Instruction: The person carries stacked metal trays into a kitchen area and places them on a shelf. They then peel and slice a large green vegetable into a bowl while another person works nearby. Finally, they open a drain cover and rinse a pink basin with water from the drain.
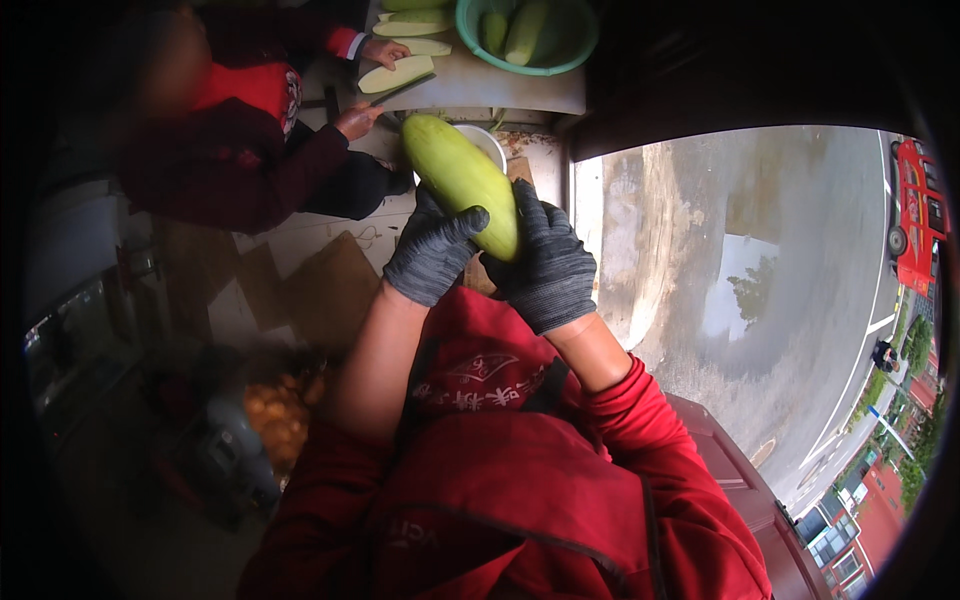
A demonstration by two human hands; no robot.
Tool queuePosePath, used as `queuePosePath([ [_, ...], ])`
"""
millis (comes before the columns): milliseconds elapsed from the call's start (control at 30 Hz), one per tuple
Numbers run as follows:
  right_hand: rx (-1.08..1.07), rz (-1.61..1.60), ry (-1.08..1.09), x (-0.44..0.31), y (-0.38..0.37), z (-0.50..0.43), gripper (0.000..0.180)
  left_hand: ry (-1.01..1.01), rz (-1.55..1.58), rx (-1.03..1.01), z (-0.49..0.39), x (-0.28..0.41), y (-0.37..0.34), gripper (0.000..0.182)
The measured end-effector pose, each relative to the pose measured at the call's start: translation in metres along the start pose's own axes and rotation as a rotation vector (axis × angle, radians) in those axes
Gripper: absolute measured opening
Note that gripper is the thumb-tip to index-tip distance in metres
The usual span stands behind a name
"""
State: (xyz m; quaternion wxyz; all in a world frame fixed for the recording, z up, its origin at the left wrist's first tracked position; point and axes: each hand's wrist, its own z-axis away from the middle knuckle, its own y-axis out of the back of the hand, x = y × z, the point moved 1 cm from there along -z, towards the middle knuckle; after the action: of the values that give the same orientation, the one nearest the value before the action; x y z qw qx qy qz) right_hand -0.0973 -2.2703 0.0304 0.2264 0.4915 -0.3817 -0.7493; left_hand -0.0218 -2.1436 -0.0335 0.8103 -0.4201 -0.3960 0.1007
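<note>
A large pale green gourd [461, 180] is held up between both hands, tilted with its far end to the upper left. My left hand [431, 244], in a grey knit glove, grips its near left side, thumb laid across the top. My right hand [546, 262], gloved alike, holds the near end from the right. Partly hidden behind the gourd is a white bowl or bucket [491, 142]. Beyond it, on a table [517, 91], lie cut gourd pieces [411, 71] and a green plastic basin [461, 37] with whole gourds [526, 34] inside.
At the upper left, a co-worker [247, 172] holds a knife [405, 88] against a cut gourd piece. Flattened cardboard [330, 292] covers part of the floor. A red door panel [735, 465] stands at the lower right, beside wet pavement [675, 225]. Orange-brown items lie at the lower left.
</note>
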Motion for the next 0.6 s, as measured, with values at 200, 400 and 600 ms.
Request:
queuePosePath([
  [200, 0.116, -0.272, -0.01, 0.025, -0.001, 0.009, 0.092, -0.168, -0.182, 0.036, 0.006, 0.006, -0.028, 0.103],
  [400, 0.166, -0.459, -0.013, 0.056, 0.007, 0.016, 0.089, -0.555, -0.555, 0.187, 0.036, 0.036, -0.086, 0.131],
  [600, 0.19, -0.474, -0.075, 0.06, 0.025, 0.023, 0.09, -1.126, -0.934, -0.11, 0.081, 0.075, -0.146, 0.128],
])
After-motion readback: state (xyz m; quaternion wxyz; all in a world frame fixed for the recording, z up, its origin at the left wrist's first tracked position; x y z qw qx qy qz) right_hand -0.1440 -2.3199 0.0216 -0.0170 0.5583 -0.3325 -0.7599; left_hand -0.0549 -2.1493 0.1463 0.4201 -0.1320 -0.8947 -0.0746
